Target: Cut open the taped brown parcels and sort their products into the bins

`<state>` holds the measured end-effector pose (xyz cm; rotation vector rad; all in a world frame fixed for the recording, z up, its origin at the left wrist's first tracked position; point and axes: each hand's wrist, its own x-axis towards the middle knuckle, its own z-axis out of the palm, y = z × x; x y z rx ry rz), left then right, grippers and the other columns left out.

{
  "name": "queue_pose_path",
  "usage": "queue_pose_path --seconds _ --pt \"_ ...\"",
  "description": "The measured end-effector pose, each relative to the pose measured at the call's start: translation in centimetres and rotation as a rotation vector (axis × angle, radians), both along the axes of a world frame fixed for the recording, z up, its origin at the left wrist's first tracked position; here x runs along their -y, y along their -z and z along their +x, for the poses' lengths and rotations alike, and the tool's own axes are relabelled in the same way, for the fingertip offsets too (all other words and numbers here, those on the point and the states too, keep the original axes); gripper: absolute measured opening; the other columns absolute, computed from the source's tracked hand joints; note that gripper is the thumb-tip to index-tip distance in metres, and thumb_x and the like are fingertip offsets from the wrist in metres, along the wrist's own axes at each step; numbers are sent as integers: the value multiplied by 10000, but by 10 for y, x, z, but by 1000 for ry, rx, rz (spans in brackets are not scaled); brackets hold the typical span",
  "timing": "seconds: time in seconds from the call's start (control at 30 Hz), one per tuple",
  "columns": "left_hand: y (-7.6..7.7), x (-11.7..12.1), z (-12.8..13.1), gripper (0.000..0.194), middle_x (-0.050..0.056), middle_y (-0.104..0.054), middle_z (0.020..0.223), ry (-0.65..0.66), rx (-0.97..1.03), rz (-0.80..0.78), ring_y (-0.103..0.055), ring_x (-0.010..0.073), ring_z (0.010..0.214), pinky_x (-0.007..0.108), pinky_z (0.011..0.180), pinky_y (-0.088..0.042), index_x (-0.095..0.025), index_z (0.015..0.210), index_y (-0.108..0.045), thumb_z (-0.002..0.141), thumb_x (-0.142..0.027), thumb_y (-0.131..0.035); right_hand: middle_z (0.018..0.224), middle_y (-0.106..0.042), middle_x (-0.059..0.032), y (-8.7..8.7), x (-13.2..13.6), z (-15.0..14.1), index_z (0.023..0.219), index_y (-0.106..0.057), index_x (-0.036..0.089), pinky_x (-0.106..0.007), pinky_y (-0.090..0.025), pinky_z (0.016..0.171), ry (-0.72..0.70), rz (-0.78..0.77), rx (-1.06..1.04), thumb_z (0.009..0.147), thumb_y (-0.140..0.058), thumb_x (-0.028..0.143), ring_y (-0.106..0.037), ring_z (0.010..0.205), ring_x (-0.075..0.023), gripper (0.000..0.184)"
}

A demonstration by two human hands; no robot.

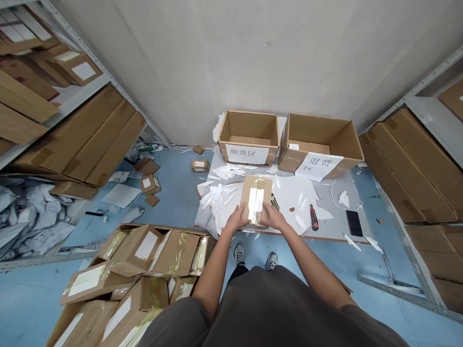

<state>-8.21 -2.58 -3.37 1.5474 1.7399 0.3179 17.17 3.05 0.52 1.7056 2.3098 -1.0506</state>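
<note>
Dark shirt [282, 308] foremost, the left hand [237, 218] and right hand [274, 216] clasp 1 taped carton [256, 198] between them at the table [349, 185] edge.

A parcel [248, 190] sits between the hands [237, 218] at the near edge of the worktop [347, 182]. Behind it stand two boxes [251, 126]; rightward lie a knife [314, 218], then a phone [354, 223]. Near left, a carton [65, 319] holds other parcels [186, 253].
</note>
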Motion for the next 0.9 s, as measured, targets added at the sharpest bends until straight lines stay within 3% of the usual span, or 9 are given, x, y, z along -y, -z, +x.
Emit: queue_pose_path --seconds 0.1,0.2,0.33,0.43,0.5,0.6,0.67,0.73,0.9 --pt "2 1 1 1033 136 -525 1629 33 14 6 -565 328 1444 390 1143 -466 -298 1717 -282 860 -415 -846 1538 -541 -173 7 11 -4 1708 -298 279 -369 -479 1043 8 -92 36 812 -883 471 -636 1295 -325 1087" --pt "-1 -13 4 985 120 -512 1641 17 -7 7 -569 325 1429 376 1121 -473 -314 1718 -274 902 -460 -806 1533 -547 -164 7 -8 -6 1714 -289 288 -370 -457 1074 -20 -107 30 833 -871 479 -610 1336 -332 1073" --pt "-3 -27 19 846 145 -470 1661 -103 -70 12 -561 336 1429 394 1105 -476 -315 1722 -262 1004 -552 -642 1636 -436 -174 4 -36 -6 1736 -211 313 -387 -418 1126 -29 -85 61 919 -781 489 -530 1438 -343 1012" --pt "0 -26 29 791 176 -513 1606 -165 -90 -23 -601 342 1382 417 1088 -488 -315 1731 -221 1051 -597 -511 1641 -405 -206 6 -32 -7 1750 -101 308 -406 -421 1115 -41 -105 89 875 -826 504 -547 1421 -365 1153" --pt "2 -22 32 795 188 -461 1648 -163 -73 -26 -578 349 1415 433 1100 -487 -312 1736 -195 1058 -621 -471 1588 -456 -201 11 -21 -8 1748 -41 319 -396 -449 1066 -17 -119 92 838 -866 475 -610 1343 -357 1239" --pt "8 -13 29 933 198 -201 1780 -85 -33 5 -450 378 1535 457 1157 -456 -292 1737 -181 989 -661 -599 1498 -523 -177 19 -7 -10 1742 -64 328 -371 -472 1006 87 -88 80 912 -796 416 -668 1241 -320 1110" --pt "12 -7 28 1079 207 -79 1802 -33 -18 32 -386 401 1573 473 1182 -440 -274 1739 -163 903 -629 -747 1458 -545 -167 25 -3 -12 1737 -97 318 -359 -474 996 130 -67 58 939 -757 377 -676 1216 -306 1037" --pt "17 -3 27 1104 211 -90 1799 -22 -18 70 -364 402 1586 486 1192 -435 -271 1739 -153 883 -524 -804 1430 -558 -159 30 -3 -13 1732 -120 305 -352 -476 997 140 -47 37 930 -758 339 -673 1213 -303 1026" --pt "26 -1 30 867 168 -228 1775 -89 -21 143 -334 357 1608 491 1206 -442 -282 1725 -233 972 -290 -662 1417 -561 -158 31 0 -12 1725 -186 274 -356 -489 1018 136 16 -14 932 -737 299 -661 1229 -307 966"
